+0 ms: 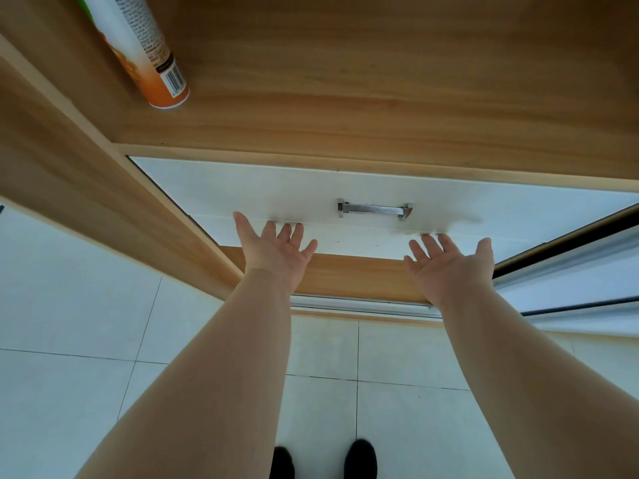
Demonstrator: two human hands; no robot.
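A white drawer front (276, 191) with a chrome bar handle (375, 209) sits under a wooden shelf (380, 98). My left hand (275, 252) is flat, fingers straight, its fingertips touching the lower edge of the drawer front to the left of the handle. My right hand (451, 266) is likewise flat, its fingertips at the drawer's lower edge to the right of the handle. Neither hand holds anything. Both palms face the white panel.
An orange and white spray can (145, 46) stands on the wooden shelf at the back left. A wooden side panel (86, 188) runs along the left. A sliding-door rail (567, 261) lies at the right. Pale floor tiles (69, 375) and two black shoes (359, 458) are below.
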